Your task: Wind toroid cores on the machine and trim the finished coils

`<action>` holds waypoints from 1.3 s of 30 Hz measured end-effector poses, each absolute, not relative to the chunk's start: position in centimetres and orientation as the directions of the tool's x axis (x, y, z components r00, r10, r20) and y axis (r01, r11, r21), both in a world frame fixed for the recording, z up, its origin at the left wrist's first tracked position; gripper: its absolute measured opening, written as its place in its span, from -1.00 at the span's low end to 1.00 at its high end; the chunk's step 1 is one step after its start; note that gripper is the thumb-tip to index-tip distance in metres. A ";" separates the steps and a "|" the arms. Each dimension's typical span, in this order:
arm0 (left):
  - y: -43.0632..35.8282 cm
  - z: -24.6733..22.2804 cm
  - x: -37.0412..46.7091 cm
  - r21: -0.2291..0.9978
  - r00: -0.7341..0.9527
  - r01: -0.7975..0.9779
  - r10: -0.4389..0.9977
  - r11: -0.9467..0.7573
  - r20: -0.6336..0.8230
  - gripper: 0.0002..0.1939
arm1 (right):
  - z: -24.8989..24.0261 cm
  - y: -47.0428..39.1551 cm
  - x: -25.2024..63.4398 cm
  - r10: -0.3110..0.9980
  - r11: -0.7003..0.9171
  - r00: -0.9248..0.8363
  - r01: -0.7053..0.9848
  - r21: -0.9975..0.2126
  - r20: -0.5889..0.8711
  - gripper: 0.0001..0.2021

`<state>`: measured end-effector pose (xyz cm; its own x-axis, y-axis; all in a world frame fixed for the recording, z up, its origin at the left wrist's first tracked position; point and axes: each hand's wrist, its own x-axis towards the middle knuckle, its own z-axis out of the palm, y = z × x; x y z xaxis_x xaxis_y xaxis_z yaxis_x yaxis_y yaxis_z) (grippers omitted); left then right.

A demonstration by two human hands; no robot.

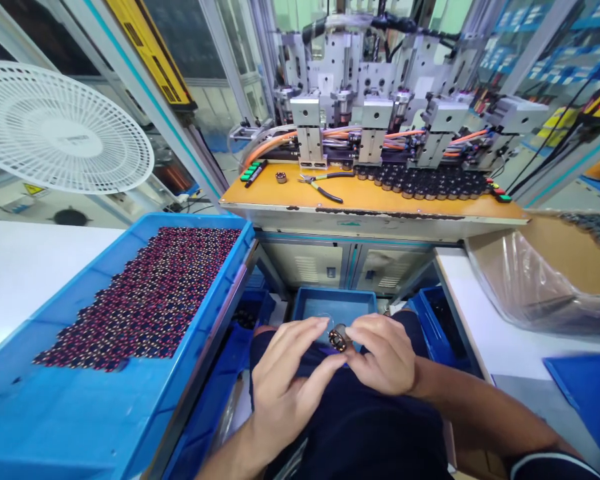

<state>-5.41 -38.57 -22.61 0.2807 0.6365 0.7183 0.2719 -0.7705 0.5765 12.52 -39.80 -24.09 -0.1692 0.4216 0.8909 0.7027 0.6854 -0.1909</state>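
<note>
Over my lap, my right hand (383,350) pinches a small motor stator (338,339), a dark ring with copper-coloured windings inside, between thumb and fingers. My left hand (293,367) is just left of it, its fingers stretched out and the thumb apart from them. That thumb's tip reaches close below the stator; whether it touches cannot be made out. A thin pale line, perhaps a wire, shows faintly near the left fingertips. Below and beyond the hands sits a blue bin (335,303) between my knees and the cabinet.
At left, a large blue tray (80,413) holds many stators (155,300) in rows. The orange bench (260,190) ahead carries pliers (327,183), a single stator (281,177), markers and dark parts (425,183) beneath a machine (370,113). A white fan (65,133) stands left; a plastic-lined carton (545,280) right.
</note>
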 end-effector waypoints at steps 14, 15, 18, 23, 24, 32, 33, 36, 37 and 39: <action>-37.8 -22.5 -5.5 0.700 0.330 0.214 0.725 -0.681 0.605 -0.59 | -22.2 -40.5 12.6 0.563 0.753 -0.189 0.518 -0.405 0.805 -0.79; -37.8 -22.5 -5.5 0.699 0.334 0.217 0.725 -0.681 0.603 -0.58 | -21.9 -40.5 12.5 0.572 0.752 -0.188 0.509 -0.419 0.798 -0.83; -38.0 -22.6 -5.7 0.739 0.338 0.170 0.743 -0.652 0.578 -0.57 | -21.5 -40.5 12.4 0.597 0.740 -0.190 0.505 -0.444 0.779 -0.93; -37.9 -22.6 -5.7 0.903 0.319 -0.051 0.849 -0.428 0.420 -0.64 | -21.2 -40.4 12.4 0.674 0.699 -0.145 0.441 -0.563 0.724 -0.92; -37.8 -22.6 -5.7 0.923 0.327 -0.106 0.864 -0.370 0.383 -0.66 | -21.1 -40.4 12.4 0.687 0.691 -0.139 0.428 -0.583 0.713 -0.92; -37.4 -22.4 -6.0 0.926 0.327 -0.181 0.867 -0.332 0.375 -0.71 | -20.8 -40.3 13.9 0.809 0.580 -0.108 0.305 -0.756 0.577 -0.90; -37.4 -22.3 -6.1 0.918 0.317 -0.151 0.862 -0.366 0.396 -0.71 | -20.7 -40.1 14.7 0.849 0.521 -0.098 0.315 -0.793 0.519 -0.86; -37.3 -22.2 -6.7 0.877 0.312 -0.022 0.830 -0.480 0.462 -0.70 | -19.7 -39.6 17.1 0.916 0.385 -0.065 0.415 -0.824 0.395 -0.76; -37.3 -22.1 -6.8 0.859 0.323 0.021 0.816 -0.512 0.479 -0.69 | -19.1 -39.4 17.7 0.898 0.407 -0.059 0.486 -0.773 0.436 -0.79; -37.2 -22.0 -6.8 0.821 0.359 0.087 0.786 -0.565 0.503 -0.70 | -17.6 -39.2 18.2 0.768 0.561 -0.179 0.651 -0.511 0.615 -0.91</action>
<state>-6.85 -37.18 -21.99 0.3589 0.7863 0.5029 0.0871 -0.5647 0.8207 18.24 -39.23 -17.62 -0.1787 0.7682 0.6147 0.6513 0.5607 -0.5114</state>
